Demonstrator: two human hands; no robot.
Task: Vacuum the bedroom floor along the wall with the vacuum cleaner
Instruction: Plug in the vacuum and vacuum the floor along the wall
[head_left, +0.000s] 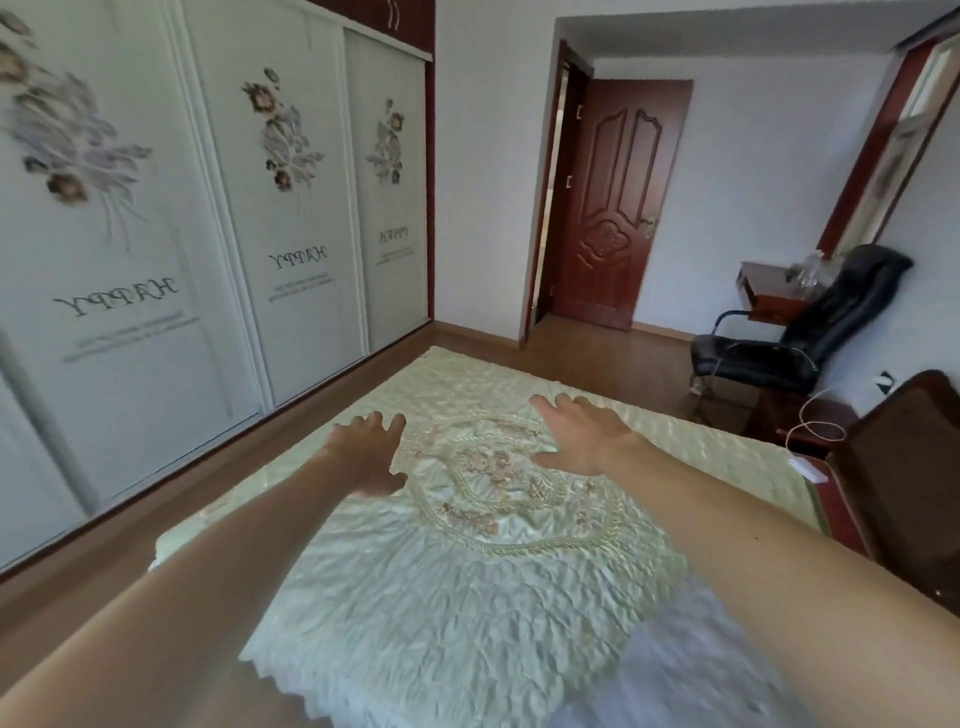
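Left hand (371, 452) and right hand (582, 436) hover over the bed (467, 613), fingers spread, holding nothing; no vacuum in sight, so I'd say fetching it comes first

- "HAPPY", in mirrored script, stood on each of the three white wardrobe doors (306, 156).
- The smaller lines beneath each were probably text, but too blurred to read.

Home bedroom, bed (467, 597) with embroidered quilted cover, sliding wardrobe doors (291, 208) with flower prints, wood-look floor (597, 358), panelled door (613, 208)
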